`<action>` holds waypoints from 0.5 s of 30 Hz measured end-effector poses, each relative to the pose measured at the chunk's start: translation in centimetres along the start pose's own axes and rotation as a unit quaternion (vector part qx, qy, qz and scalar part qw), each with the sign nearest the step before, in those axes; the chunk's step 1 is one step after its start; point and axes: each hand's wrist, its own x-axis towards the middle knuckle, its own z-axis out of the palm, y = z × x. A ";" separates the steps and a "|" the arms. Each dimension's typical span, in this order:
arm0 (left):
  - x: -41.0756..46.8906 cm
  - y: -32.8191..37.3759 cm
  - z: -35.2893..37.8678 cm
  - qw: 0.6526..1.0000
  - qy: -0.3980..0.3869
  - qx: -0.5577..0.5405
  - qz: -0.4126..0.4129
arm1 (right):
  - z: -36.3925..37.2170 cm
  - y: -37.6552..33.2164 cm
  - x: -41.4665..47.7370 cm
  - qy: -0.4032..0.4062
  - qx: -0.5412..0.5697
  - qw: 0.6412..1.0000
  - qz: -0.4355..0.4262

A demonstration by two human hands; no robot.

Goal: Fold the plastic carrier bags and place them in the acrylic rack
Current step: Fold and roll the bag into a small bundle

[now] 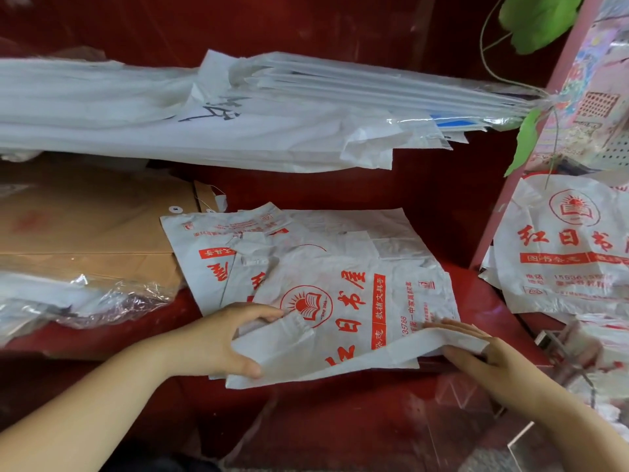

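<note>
A white plastic carrier bag [343, 301] with red print lies flat on the red surface [476, 301], on top of other similar bags [211, 253]. Its near edge and handle strip are lifted and turned over. My left hand [221, 338] grips the bag's left near corner, thumb under and fingers on top. My right hand [476, 352] pinches the handle strip at the right near edge, fingers flat along it. A clear acrylic panel [459, 413] shows faintly at the lower right; the rack itself is hard to make out.
A thick stack of white bags [204, 131] fills a shelf above. Brown envelopes [85, 226] and clear-wrapped packs [68, 301] lie at the left. More printed bags [565, 247] hang at the right beside a pink post [517, 158] and green leaves [537, 18].
</note>
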 end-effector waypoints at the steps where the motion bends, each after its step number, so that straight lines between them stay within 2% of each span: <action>1: -0.1 0.0 0.1 1.000 0.022 0.020 -0.004 | 0.0 -0.2 0.0 0.005 0.007 1.000 0.010; 4: -0.2 0.1 0.4 0.996 0.077 -0.007 -0.037 | 0.1 -0.7 -0.2 0.003 0.017 0.999 0.033; 7: -0.2 0.0 0.4 0.980 0.120 -0.155 -0.042 | 0.1 -0.8 -0.3 0.019 0.033 0.997 0.067; 9: -0.4 0.2 -0.1 0.949 0.164 -0.267 -0.039 | -0.1 -0.8 -0.3 0.038 0.047 0.993 0.098; 15: -0.1 0.1 -2.4 0.853 0.290 -0.430 -0.052 | -0.6 -1.8 0.2 0.102 0.048 0.981 0.156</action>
